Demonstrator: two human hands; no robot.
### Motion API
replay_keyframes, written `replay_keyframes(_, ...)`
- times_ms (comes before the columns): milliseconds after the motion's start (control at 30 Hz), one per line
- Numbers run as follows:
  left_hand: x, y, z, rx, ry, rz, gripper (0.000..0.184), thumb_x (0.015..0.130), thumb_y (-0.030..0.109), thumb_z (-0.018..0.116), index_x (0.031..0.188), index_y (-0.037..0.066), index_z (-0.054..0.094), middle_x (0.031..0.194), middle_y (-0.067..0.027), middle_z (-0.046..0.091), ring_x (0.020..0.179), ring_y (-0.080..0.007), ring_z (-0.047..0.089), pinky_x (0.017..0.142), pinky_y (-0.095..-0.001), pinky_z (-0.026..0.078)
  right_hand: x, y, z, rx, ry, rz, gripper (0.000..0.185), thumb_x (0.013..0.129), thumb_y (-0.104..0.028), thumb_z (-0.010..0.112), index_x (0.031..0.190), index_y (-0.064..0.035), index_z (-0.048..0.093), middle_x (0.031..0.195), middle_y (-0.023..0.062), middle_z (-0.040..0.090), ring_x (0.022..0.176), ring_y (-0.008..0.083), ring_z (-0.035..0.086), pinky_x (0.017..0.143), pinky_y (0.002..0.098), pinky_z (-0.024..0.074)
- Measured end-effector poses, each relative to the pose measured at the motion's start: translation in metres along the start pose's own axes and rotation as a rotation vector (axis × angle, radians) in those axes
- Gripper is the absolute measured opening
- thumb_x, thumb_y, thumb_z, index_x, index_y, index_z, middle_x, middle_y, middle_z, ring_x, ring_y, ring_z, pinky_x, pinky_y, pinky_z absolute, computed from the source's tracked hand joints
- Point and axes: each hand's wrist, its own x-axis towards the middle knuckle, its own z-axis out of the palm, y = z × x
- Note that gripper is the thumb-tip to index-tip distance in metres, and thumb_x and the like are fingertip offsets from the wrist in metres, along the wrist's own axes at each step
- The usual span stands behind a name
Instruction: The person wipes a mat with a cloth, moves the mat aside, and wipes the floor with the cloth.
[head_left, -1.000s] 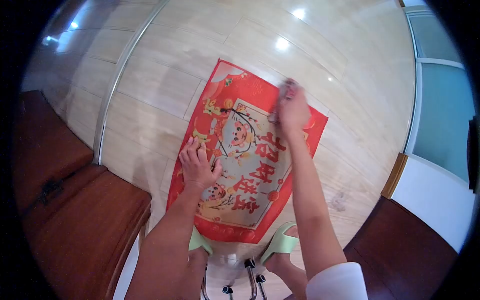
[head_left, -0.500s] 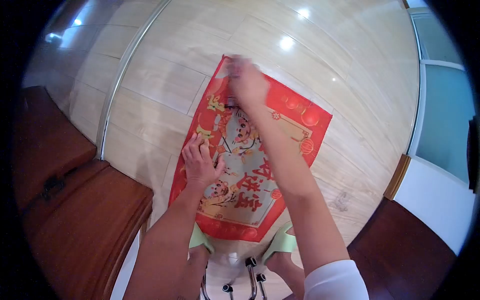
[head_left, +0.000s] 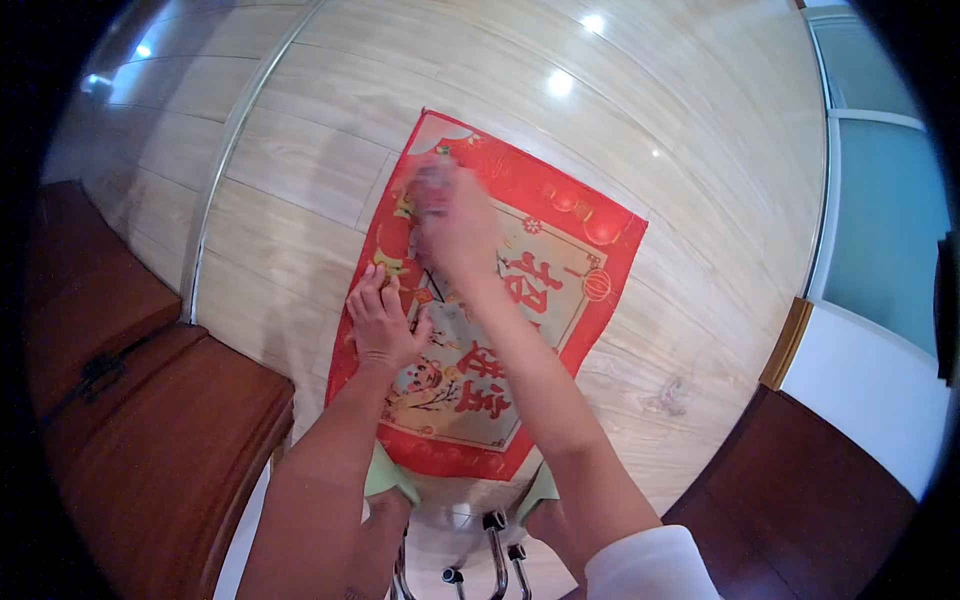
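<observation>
A red doormat (head_left: 622, 250) with a pale middle, lanterns, cartoon figures and large red characters lies flat on the floor. Fingers apart, my left hand (head_left: 385, 325) rests on the mat's left side and holds nothing. My right hand (head_left: 462, 228) is over the upper left part of the mat, smeared by motion. Its fingers close round a small dark pinkish object (head_left: 432, 190), too blurred to name, which is at the mat's surface.
Pale wood-look floor (head_left: 700, 200) surrounds the mat. Brown wooden furniture (head_left: 190, 420) stands at the left, with a metal floor strip (head_left: 215, 200) beyond it. Green slippers (head_left: 388, 480) and chrome chair legs (head_left: 497, 555) are below. Frosted panels (head_left: 885, 220) line the right.
My right hand has moved with the blurred object from the mat's top corner down and left, toward my left hand. My left hand stays on the mat. The view has shifted slightly.
</observation>
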Motion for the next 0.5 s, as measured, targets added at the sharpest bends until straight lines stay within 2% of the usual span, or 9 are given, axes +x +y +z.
replay_keyframes(67, -0.003, 0.000, 0.000, -0.009, 0.002, 0.009, 0.061, 0.080, 0.026, 0.074, 0.124, -0.009, 0.049, 0.136, -0.0270, 0.043, 0.133, -0.0453, 0.039, 0.109, -0.0590, 0.032, 0.003, -0.010, 0.028, -0.232, -0.232, 0.020, 0.027, 0.086, -0.009, 0.062, 0.113, -0.0091, 0.061, 0.102, 0.0172, 0.065, 0.099, 0.0371, 0.064, 0.080, 0.0524, 0.0523)
replay_keyframes(167, -0.002, -0.004, 0.007, -0.004, 0.042, 0.016, 0.062, 0.079, 0.028, 0.074, 0.124, -0.007, 0.049, 0.136, -0.0264, 0.044, 0.133, -0.0444, 0.040, 0.109, -0.0585, 0.032, 0.013, 0.041, 0.002, -0.119, -0.163, -0.014, 0.029, 0.092, -0.016, 0.060, 0.120, -0.0101, 0.061, 0.108, 0.0173, 0.067, 0.103, 0.0366, 0.066, 0.081, 0.0518, 0.0539)
replay_keyframes(233, -0.003, -0.005, 0.006, -0.001, 0.061, 0.024, 0.064, 0.076, 0.030, 0.074, 0.124, -0.004, 0.050, 0.135, -0.0258, 0.046, 0.132, -0.0430, 0.043, 0.109, -0.0582, 0.034, 0.021, 0.057, -0.071, -0.135, -0.159, 0.419, 0.035, 0.096, -0.022, 0.059, 0.129, -0.0124, 0.060, 0.115, 0.0161, 0.070, 0.108, 0.0355, 0.067, 0.084, 0.0493, 0.0547)
replay_keyframes(267, 0.000, -0.005, 0.007, 0.005, 0.058, 0.022, 0.063, 0.076, 0.030, 0.074, 0.124, -0.004, 0.050, 0.135, -0.0256, 0.046, 0.132, -0.0429, 0.042, 0.109, -0.0581, 0.034, 0.019, 0.081, -0.097, -0.289, -0.012, 0.357, 0.041, 0.096, -0.027, 0.061, 0.135, -0.0147, 0.058, 0.118, 0.0145, 0.071, 0.107, 0.0360, 0.068, 0.085, 0.0477, 0.0550)
replay_keyframes(300, -0.001, -0.005, 0.007, 0.009, 0.053, 0.019, 0.063, 0.077, 0.030, 0.074, 0.124, -0.004, 0.050, 0.135, -0.0254, 0.046, 0.132, -0.0427, 0.042, 0.109, -0.0579, 0.034, 0.015, 0.103, -0.125, -0.406, 0.019, 0.538, 0.044, 0.096, -0.031, 0.062, 0.137, -0.0159, 0.058, 0.114, 0.0165, 0.071, 0.104, 0.0382, 0.069, 0.084, 0.0476, 0.0546)
replay_keyframes(367, -0.002, -0.004, 0.005, 0.013, 0.037, 0.015, 0.063, 0.077, 0.030, 0.074, 0.124, -0.004, 0.050, 0.135, -0.0251, 0.046, 0.132, -0.0425, 0.042, 0.109, -0.0577, 0.034, 0.005, 0.142, -0.165, -0.592, 0.129, 0.581, 0.040, 0.094, -0.030, 0.062, 0.131, -0.0139, 0.059, 0.108, 0.0178, 0.072, 0.099, 0.0390, 0.069, 0.082, 0.0478, 0.0544)
replay_keyframes(467, -0.002, -0.003, 0.005, 0.027, 0.035, 0.010, 0.063, 0.078, 0.030, 0.074, 0.125, -0.004, 0.050, 0.135, -0.0249, 0.045, 0.133, -0.0422, 0.041, 0.109, -0.0574, 0.033, -0.008, 0.143, -0.184, -0.625, 0.200, 0.672, 0.034, 0.092, -0.023, 0.062, 0.124, -0.0116, 0.058, 0.103, 0.0173, 0.072, 0.095, 0.0389, 0.069, 0.080, 0.0466, 0.0544)
replay_keyframes(500, -0.002, -0.003, 0.006, 0.035, 0.047, 0.021, 0.063, 0.079, 0.030, 0.074, 0.125, -0.004, 0.050, 0.135, -0.0249, 0.045, 0.134, -0.0421, 0.041, 0.109, -0.0573, 0.033, -0.016, 0.119, -0.173, -0.565, 0.164, 0.629, 0.028, 0.091, -0.019, 0.061, 0.117, -0.0102, 0.057, 0.100, 0.0157, 0.071, 0.092, 0.0389, 0.069, 0.078, 0.0465, 0.0541)
